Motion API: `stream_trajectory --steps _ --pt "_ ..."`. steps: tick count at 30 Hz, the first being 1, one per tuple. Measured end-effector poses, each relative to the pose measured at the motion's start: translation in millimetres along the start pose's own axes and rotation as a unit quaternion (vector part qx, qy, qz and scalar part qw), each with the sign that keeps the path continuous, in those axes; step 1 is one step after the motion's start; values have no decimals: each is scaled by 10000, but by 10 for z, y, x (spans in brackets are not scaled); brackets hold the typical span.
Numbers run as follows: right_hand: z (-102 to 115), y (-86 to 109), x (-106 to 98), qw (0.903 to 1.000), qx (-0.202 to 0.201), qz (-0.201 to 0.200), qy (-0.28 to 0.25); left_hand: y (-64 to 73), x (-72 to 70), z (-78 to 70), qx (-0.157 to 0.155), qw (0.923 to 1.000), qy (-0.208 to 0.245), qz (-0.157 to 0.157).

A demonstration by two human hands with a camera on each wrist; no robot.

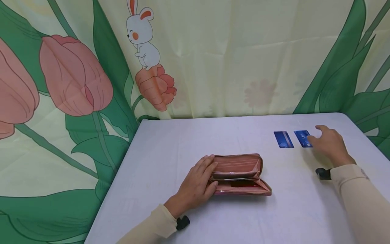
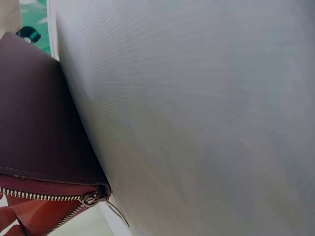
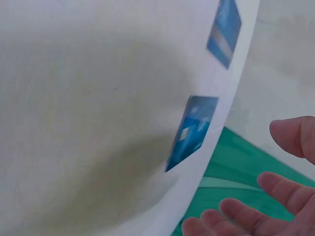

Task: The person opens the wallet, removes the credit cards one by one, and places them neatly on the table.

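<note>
A pink zip wallet (image 1: 237, 164) lies unzipped and spread on the white table, its pockets and a dark red card inside showing. My left hand (image 1: 196, 181) holds the wallet's left end, fingers over the back part and thumb at the front part. In the left wrist view the dark outer side of the wallet (image 2: 44, 113) and its metal zipper (image 2: 44, 195) show. My right hand (image 1: 330, 144), fingers apart with nothing between them, hovers by a blue bank card (image 1: 302, 138). Left of that card lies a second blue card (image 1: 283, 139) with a pale stripe.
The white-covered table (image 1: 170, 145) ends at a back edge against a printed curtain (image 1: 207, 61) with tulips and a rabbit. Both cards lie near the table's back right. A black wrist camera (image 1: 323, 174) sits at the right sleeve, another (image 1: 182, 223) at the left.
</note>
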State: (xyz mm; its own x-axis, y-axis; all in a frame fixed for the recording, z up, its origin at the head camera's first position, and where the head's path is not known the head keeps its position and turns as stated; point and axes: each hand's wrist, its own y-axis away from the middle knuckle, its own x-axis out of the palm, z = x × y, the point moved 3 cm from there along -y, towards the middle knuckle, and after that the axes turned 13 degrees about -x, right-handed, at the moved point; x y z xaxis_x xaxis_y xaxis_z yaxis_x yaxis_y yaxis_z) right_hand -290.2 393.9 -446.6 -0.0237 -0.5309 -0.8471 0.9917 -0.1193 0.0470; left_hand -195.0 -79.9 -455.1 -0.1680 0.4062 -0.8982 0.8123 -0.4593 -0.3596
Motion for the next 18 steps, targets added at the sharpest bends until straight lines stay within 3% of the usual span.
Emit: stream_trajectory --steps 10,18 --pt "416 106 -35 9950 -870 -461 187 -12 -1 -7 -54 9999 37 84" --pt "761 254 10 9865 -1517 -589 183 -11 -1 -2 -81 9999 19 90"
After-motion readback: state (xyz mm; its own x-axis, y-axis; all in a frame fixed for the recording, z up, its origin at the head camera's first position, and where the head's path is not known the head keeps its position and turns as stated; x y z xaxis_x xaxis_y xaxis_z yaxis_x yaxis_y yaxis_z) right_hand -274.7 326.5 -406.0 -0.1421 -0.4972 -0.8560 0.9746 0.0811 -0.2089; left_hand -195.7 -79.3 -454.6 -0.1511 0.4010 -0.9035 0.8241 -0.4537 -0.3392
